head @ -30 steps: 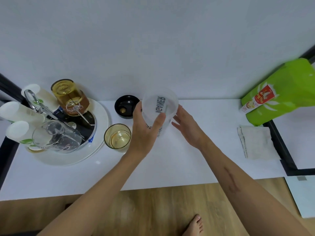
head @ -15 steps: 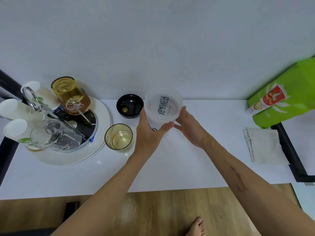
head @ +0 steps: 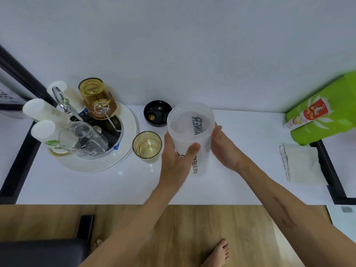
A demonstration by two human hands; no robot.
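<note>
A frosted white shaker cup (head: 190,132) with black lettering stands upright over the white table (head: 115,185), its mouth open toward me. My left hand (head: 177,160) grips its left side, thumb across the front. My right hand (head: 223,149) holds its right side, fingers curled behind the cup. The cup's black lid (head: 157,113) lies upside down on the table just behind and to the left.
An amber glass (head: 147,146) stands left of the cup. A round white tray (head: 123,151) at left holds upturned glasses, white cups and a metal rack. A folded cloth (head: 300,162) and a green bag (head: 327,110) are at right. Black frame bars edge the table.
The right hand has moved in from beside the cup and now holds its right side. The cup has come slightly nearer to me and stands more upright.
</note>
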